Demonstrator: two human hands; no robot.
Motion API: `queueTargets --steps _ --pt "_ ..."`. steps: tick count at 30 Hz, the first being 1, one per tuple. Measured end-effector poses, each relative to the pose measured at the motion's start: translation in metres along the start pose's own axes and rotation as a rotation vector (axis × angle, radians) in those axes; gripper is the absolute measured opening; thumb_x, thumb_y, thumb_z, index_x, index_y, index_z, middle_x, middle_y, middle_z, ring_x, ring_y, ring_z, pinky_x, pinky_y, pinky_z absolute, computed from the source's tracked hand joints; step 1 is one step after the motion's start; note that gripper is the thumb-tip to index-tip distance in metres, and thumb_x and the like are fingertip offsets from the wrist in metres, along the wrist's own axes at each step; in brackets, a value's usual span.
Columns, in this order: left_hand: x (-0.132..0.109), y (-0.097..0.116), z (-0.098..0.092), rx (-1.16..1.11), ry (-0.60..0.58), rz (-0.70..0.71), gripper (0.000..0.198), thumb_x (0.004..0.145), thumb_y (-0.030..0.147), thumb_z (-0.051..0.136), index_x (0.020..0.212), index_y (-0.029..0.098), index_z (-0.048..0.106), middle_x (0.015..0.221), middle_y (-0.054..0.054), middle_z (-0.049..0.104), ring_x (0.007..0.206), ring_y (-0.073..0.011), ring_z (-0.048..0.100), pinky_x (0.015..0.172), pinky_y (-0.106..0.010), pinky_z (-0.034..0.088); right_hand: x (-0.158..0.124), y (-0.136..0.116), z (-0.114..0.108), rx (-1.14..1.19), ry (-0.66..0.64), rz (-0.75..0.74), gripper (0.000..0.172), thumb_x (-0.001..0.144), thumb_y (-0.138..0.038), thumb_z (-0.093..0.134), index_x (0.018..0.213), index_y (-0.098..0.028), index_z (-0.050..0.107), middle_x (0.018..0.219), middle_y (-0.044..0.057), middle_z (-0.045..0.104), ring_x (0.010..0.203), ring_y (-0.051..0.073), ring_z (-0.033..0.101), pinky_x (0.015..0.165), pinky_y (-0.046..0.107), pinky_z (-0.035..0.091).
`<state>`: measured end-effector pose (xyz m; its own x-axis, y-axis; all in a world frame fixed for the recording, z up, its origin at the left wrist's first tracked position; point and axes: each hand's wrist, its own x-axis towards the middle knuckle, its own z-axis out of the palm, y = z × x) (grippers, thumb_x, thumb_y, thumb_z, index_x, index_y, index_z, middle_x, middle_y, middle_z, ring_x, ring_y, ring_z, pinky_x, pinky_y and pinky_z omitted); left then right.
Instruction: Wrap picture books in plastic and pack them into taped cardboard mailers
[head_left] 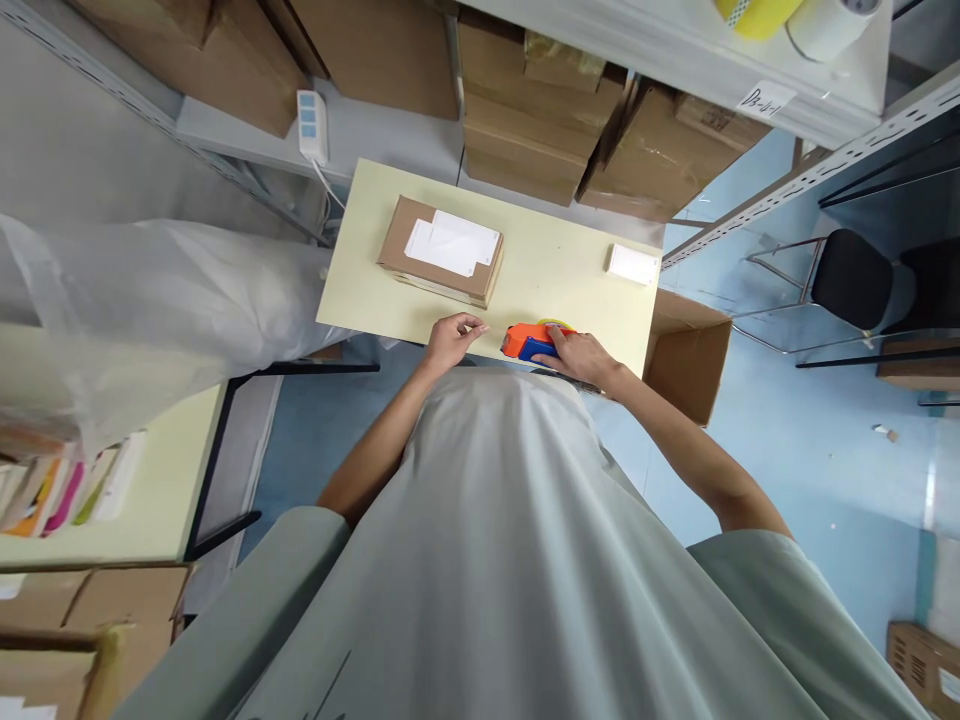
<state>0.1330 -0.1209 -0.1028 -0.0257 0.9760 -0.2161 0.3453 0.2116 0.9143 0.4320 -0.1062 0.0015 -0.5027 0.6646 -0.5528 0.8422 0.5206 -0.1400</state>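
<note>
My right hand (585,357) grips an orange and blue tape dispenser (529,342) at the near edge of a pale yellow table (559,240). Part of a yellow tape roll (556,324) shows behind its fingers. To the left, my left hand (451,341) hovers by the same edge, thumb and forefinger pinched together. Whatever may be between those fingertips is too small to make out. Just beyond it lies a flat stack of brown cardboard boxes (390,245), with white paper labels (454,243) on top.
A small white stack of labels (632,264) lies at the table's right. An open carton (694,350) stands beside the table. Behind are shelved cardboard boxes (536,125) and a white power strip (312,128). Clear plastic wrapping (187,300) bulges at the left; a black chair (851,280) stands far right.
</note>
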Motion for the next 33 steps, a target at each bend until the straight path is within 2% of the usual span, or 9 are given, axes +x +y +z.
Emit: queueTargets --steps 6,10,17,22,28,33 --pt "0.009 -0.007 0.009 -0.151 -0.081 -0.058 0.057 0.073 0.075 0.089 0.087 0.021 0.074 0.094 -0.010 0.082 0.085 -0.0231 0.070 0.079 -0.035 0.058 0.008 0.000 0.000 0.034 -0.023 0.040 0.079 0.118 -0.071 0.037 0.163 -0.007 0.043 0.126 0.025 0.082 0.119 0.042 0.081 0.095 0.043 0.057" --pt "0.014 -0.006 0.009 -0.224 -0.057 -0.080 0.059 0.068 0.072 0.095 0.086 0.021 0.072 0.092 -0.009 0.080 0.086 -0.0224 0.072 0.078 -0.034 0.060 0.013 -0.001 0.000 0.051 -0.004 0.064 0.076 0.119 -0.068 0.040 0.164 -0.007 0.041 0.128 0.024 0.082 0.118 0.041 0.081 0.094 0.042 0.056" --pt "0.021 -0.006 -0.004 -0.062 -0.052 -0.012 0.033 0.078 0.050 0.094 0.085 0.022 0.077 0.087 -0.007 0.081 0.079 -0.0211 0.070 0.077 -0.033 0.057 0.016 -0.001 -0.004 -0.056 -0.037 0.029 0.078 0.120 -0.069 0.033 0.161 -0.004 0.042 0.122 0.026 0.082 0.117 0.043 0.080 0.094 0.045 0.056" --pt "0.026 -0.011 -0.014 -0.014 -0.041 -0.021 0.018 0.081 0.034 0.093 0.084 0.022 0.079 0.092 -0.007 0.083 0.081 -0.0211 0.070 0.081 -0.033 0.055 0.011 0.001 -0.007 -0.106 -0.091 0.073 0.078 0.120 -0.068 0.034 0.161 -0.002 0.041 0.124 0.028 0.082 0.116 0.043 0.080 0.092 0.044 0.056" --pt "0.027 -0.022 -0.021 0.032 0.098 -0.057 0.015 0.083 0.029 0.090 0.086 0.022 0.078 0.094 -0.006 0.083 0.080 -0.0200 0.068 0.081 -0.032 0.053 0.012 0.004 0.002 -0.112 -0.088 0.158 0.077 0.121 -0.066 0.027 0.163 -0.001 0.036 0.130 0.031 0.079 0.117 0.043 0.079 0.092 0.044 0.056" --pt "0.031 -0.025 -0.014 0.049 0.241 -0.111 0.014 0.086 0.028 0.087 0.091 0.023 0.076 0.099 -0.005 0.084 0.082 -0.0207 0.069 0.084 -0.033 0.054 0.025 0.002 0.008 -0.128 -0.061 0.194 0.080 0.120 -0.065 0.024 0.164 0.000 0.034 0.133 0.033 0.077 0.117 0.043 0.079 0.093 0.046 0.058"
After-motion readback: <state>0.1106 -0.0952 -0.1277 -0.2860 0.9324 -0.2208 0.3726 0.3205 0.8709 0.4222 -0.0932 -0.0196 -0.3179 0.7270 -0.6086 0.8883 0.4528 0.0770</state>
